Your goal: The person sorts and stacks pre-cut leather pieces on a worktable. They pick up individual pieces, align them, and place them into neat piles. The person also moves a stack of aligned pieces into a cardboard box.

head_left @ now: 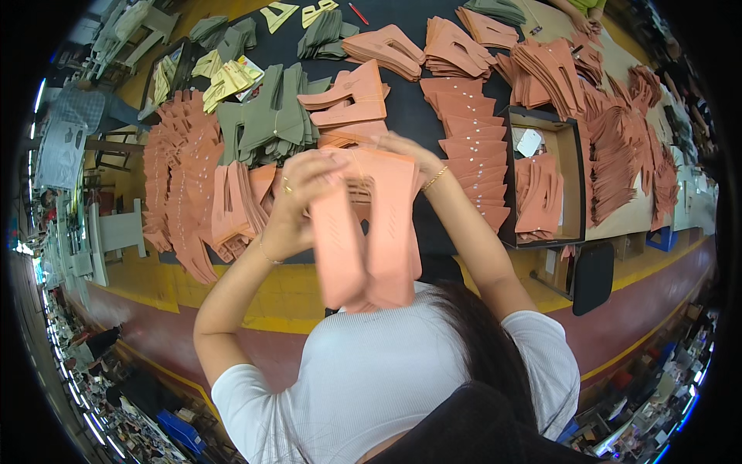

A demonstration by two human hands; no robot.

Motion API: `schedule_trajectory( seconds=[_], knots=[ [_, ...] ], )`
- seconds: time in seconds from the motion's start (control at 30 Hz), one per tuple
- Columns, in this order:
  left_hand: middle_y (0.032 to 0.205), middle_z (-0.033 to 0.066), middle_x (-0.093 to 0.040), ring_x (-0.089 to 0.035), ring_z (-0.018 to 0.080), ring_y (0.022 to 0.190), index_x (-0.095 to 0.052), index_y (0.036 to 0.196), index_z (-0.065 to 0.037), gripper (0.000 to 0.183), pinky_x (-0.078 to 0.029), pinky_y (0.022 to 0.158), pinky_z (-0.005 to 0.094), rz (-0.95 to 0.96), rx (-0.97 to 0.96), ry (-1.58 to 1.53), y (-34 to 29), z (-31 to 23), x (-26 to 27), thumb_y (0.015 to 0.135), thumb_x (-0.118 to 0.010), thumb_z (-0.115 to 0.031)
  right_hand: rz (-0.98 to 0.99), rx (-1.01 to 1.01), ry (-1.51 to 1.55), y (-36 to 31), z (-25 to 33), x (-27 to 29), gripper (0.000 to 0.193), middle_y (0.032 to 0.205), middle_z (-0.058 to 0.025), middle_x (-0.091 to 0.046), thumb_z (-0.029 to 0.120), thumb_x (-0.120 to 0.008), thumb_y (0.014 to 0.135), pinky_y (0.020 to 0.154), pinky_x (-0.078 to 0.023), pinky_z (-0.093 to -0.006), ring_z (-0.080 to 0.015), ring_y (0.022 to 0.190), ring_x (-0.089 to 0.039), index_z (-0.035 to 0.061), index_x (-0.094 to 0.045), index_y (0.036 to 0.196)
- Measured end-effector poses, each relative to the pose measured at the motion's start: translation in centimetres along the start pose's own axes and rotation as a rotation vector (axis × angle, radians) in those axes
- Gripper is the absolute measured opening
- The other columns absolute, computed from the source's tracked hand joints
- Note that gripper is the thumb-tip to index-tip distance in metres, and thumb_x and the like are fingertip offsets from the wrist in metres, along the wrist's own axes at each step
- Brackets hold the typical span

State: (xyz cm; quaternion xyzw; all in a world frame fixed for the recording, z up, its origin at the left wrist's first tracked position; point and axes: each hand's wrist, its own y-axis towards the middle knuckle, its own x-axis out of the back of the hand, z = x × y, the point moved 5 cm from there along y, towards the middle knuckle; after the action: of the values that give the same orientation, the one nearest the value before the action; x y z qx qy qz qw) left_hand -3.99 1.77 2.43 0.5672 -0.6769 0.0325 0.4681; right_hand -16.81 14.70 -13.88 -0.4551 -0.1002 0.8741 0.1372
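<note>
Close to my chest, above the table's near edge, hangs a thick bundle of salmon-coloured U-shaped cut pieces [394, 240], its two legs pointing down and blurred at the lower ends. My left hand [297, 197] is closed on its upper left side, fingers over the front. At the upper right corner my right hand [413, 158] grips it, with part of the fingers hidden behind the pieces. Just beyond the bundle lies a tied stack of similar salmon pieces [348, 104]. To its left is a pile of green cut pieces [274, 112].
Fanned rows of salmon pieces [182, 174] cover the table's left side, with another row [471, 139] to the right. A black open box [580, 182] holds more. Yellow pieces [232, 77] and a red pen [358, 13] lie farther back. Another person's hands [587, 23] show at the far right.
</note>
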Motion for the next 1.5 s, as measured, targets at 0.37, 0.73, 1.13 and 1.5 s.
schedule_trajectory(
  seconds=[0.37, 0.73, 1.13, 1.5],
  knots=[
    [0.109, 0.0074, -0.052, -0.057, 0.0152, 0.098, -0.041, 0.123, -0.004, 0.052, -0.051, 0.086, 0.0302, -0.826, 1.117, -0.936, -8.6, 5.2, -6.1, 0.085, -0.072, -0.021, -0.103, 0.118, 0.214, -4.5, -10.8, -2.6, 0.053, 0.135, -0.0127, -0.05, 0.035, -0.053, 0.099, 0.1, -0.044, -0.0404, -0.024, 0.123, -0.051, 0.0085, -0.037, 0.141],
    [0.109, 0.0106, -0.057, -0.061, 0.0174, 0.096, -0.045, 0.125, 0.0, 0.051, -0.053, 0.083, 0.0319, -0.703, 1.211, -1.32, -5.5, 5.3, -10.9, 0.088, -0.066, -0.028, -0.978, 0.641, -1.38, -13.3, 0.3, -2.4, 0.079, 0.144, -0.0191, -0.041, 0.034, -0.084, 0.069, 0.108, -0.034, -0.0508, -0.0335, 0.133, -0.042, 0.0053, -0.044, 0.131],
    [0.095, 0.0169, -0.065, -0.068, 0.0262, 0.079, -0.058, 0.11, -0.002, 0.048, -0.056, 0.062, 0.033, 0.204, 1.27, -0.903, -3.3, 10.6, -9.8, 0.094, -0.054, -0.047, -0.704, 0.467, -1.799, -11.8, 4.9, -2.6, 0.057, 0.094, -0.0084, -0.069, 0.026, -0.08, 0.063, 0.068, -0.054, -0.0357, -0.0263, 0.083, -0.068, 0.0191, -0.062, 0.117],
    [0.107, 0.0184, -0.062, -0.06, 0.0336, 0.1, -0.054, 0.118, 0.004, 0.059, -0.051, 0.084, 0.0412, 0.342, 0.649, 0.472, 4.7, 24.2, -11.8, 0.067, -0.074, -0.018, -0.291, 0.161, -1.827, -11.0, 8.8, -3.9, 0.05, 0.095, 0.0005, -0.064, 0.031, -0.078, 0.064, 0.06, -0.052, -0.0347, -0.0243, 0.072, -0.065, 0.0157, -0.066, 0.11]
  ],
)
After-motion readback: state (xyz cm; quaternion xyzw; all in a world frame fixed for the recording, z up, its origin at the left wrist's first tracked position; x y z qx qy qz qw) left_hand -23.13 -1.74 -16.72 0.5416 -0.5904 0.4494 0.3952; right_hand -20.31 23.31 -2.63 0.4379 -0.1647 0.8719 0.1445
